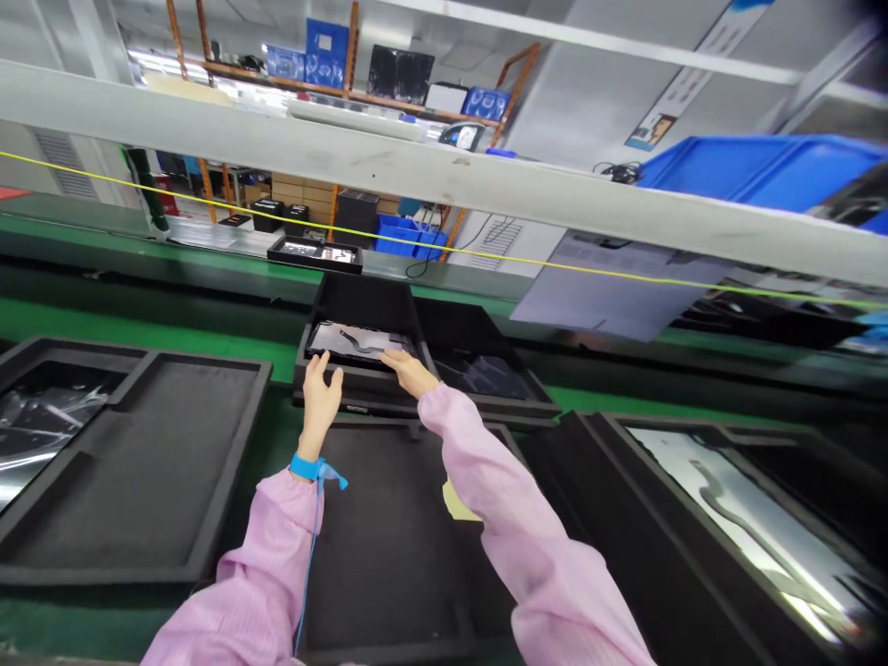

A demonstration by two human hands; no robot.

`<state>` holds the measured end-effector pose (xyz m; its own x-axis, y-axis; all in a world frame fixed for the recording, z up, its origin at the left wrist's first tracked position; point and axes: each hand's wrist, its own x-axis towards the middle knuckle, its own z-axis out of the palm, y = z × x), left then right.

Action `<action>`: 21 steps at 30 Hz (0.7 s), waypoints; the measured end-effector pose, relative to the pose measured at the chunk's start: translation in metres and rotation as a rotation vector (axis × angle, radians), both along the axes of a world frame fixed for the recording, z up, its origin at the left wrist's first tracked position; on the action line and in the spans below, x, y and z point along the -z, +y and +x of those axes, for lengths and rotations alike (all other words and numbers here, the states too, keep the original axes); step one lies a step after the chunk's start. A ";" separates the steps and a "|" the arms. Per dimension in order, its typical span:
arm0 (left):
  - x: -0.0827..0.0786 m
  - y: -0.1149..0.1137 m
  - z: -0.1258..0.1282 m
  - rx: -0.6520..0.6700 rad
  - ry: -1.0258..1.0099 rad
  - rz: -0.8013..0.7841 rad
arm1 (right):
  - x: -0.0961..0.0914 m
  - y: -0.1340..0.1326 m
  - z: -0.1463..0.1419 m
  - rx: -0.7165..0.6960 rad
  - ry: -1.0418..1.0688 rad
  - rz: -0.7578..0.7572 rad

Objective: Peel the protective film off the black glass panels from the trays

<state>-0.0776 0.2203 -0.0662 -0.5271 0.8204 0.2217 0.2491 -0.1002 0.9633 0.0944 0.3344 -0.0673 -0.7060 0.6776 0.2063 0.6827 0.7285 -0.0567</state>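
A flat display panel (364, 340) with a silvery back and a dark curved strip lies in a black foam tray (367, 301) across the bench. My left hand (321, 398) is at its near left corner, thumb and fingers apart, fingertips at the edge. A blue wrist strap (305, 467) with a thin cord circles that wrist. At the panel's near right edge is my right hand (411, 372), its fingers stretched out and touching the panel. The right thumb is hidden. Closer to me, another black foam tray (388, 546) lies below my forearms, with a yellow paper (459, 501) partly behind the right sleeve.
At left is a foam tray (187, 453) beside a glossy dark panel (48, 416). To the right, a tray holds a large silvery panel (735, 499). A yellow cord (444, 248) and a white beam (416, 153) cross above the bench. A blue bin (749, 166) sits upper right.
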 end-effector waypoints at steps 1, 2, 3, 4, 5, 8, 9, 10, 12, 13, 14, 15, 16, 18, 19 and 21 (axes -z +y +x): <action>-0.001 0.000 -0.001 -0.009 0.022 -0.002 | -0.004 0.002 0.002 -0.006 0.000 -0.031; -0.002 -0.001 -0.002 -0.015 0.043 -0.004 | -0.008 0.004 0.004 -0.007 0.001 -0.060; -0.003 -0.001 -0.002 -0.016 0.062 -0.005 | -0.012 0.004 0.007 -0.005 0.001 -0.087; -0.004 -0.001 -0.003 -0.014 0.080 -0.005 | -0.015 0.003 0.010 0.003 0.002 -0.111; -0.004 -0.001 -0.004 -0.010 0.096 -0.004 | -0.019 0.001 0.016 0.016 0.003 -0.133; -0.006 -0.002 -0.008 0.005 0.130 0.011 | -0.025 -0.014 0.046 0.086 0.002 -0.194; -0.007 -0.002 -0.010 0.012 0.138 0.017 | -0.024 -0.022 0.062 0.115 -0.012 -0.224; -0.008 -0.002 -0.011 0.022 0.145 0.022 | -0.022 -0.032 0.080 0.147 -0.038 -0.264; -0.012 -0.004 -0.011 0.062 0.159 0.024 | -0.013 -0.054 0.119 0.217 -0.117 -0.361; -0.015 -0.006 -0.010 0.096 0.166 0.021 | -0.006 -0.065 0.137 0.254 -0.161 -0.403; -0.019 -0.009 -0.008 0.138 0.174 0.017 | 0.001 -0.076 0.154 0.292 -0.199 -0.432; -0.023 -0.014 -0.004 0.186 0.180 0.014 | 0.007 -0.085 0.167 0.326 -0.230 -0.448; -0.029 -0.020 0.000 0.244 0.189 0.014 | 0.014 -0.093 0.178 0.355 -0.252 -0.454; -0.043 -0.039 0.009 0.386 0.236 0.029 | 0.025 -0.102 0.190 0.396 -0.280 -0.449; -0.050 -0.051 0.015 0.468 0.283 0.040 | 0.029 -0.103 0.193 0.412 -0.292 -0.446; -0.064 -0.080 0.028 0.653 0.413 0.044 | 0.034 -0.100 0.194 0.441 -0.314 -0.442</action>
